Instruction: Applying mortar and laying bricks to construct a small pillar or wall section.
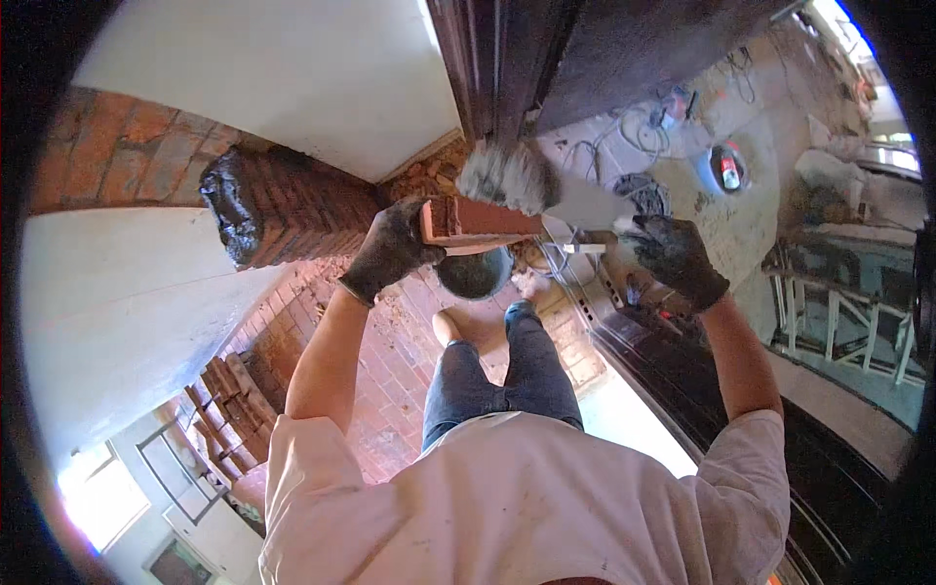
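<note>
From the head view, I see the left hand point(395, 252) gripping a brick point(483, 224) by its left end, above a bucket point(475, 274) that the brick partly hides. My right hand point(675, 258) has its grip closed on a trowel point(587, 207), the handle mostly lost in the glove. Blurred mortar point(507, 176) overlaps the brick's far edge; I can't tell whether they touch.
</note>
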Demonstrator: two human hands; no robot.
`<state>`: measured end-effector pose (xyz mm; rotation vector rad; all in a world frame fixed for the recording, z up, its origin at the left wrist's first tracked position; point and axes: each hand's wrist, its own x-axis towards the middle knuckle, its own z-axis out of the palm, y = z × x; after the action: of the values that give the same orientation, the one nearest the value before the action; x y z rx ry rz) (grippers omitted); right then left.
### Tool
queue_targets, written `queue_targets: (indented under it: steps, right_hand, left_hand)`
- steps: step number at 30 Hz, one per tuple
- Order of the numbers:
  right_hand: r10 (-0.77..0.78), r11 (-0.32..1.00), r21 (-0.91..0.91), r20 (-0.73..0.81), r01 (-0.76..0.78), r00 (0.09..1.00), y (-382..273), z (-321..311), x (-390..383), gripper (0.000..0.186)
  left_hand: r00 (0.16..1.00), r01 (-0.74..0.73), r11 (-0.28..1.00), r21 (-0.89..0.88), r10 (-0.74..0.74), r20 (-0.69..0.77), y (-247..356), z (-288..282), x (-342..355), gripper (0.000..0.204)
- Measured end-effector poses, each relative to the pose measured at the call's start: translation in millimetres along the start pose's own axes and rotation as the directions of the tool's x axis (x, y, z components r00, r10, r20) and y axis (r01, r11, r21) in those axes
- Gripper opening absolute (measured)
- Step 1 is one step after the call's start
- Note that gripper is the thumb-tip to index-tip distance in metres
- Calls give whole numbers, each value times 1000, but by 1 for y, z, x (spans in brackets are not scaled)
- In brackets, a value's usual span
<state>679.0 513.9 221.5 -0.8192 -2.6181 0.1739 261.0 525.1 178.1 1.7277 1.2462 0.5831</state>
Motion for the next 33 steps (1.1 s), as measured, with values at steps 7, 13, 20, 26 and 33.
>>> queue_targets:
  steps: [7,13,20,26,33]
  right_hand:
    - [102,989,-111,40,-97,994,-4,-12,32,29]
    - [90,963,-269,223,-27,971,-9,-19,57,47]
    - [320,916,-364,414,-167,852,-5,12,71,47]
    - [661,700,299,73,-649,746,-77,98,46,23]
    - [680,665,496,-91,-559,728,-195,181,81,53]
  left_hand:
    - [997,-44,997,56,48,-61,16,-21,-12,57]
    - [985,26,997,-70,-37,-168,21,-21,-32,54]
    - [970,91,996,-23,-94,-223,7,-16,-54,53]
    - [869,79,957,-280,-204,-451,0,21,-70,53]
    - [642,215,952,-218,-306,-703,18,37,-41,48]
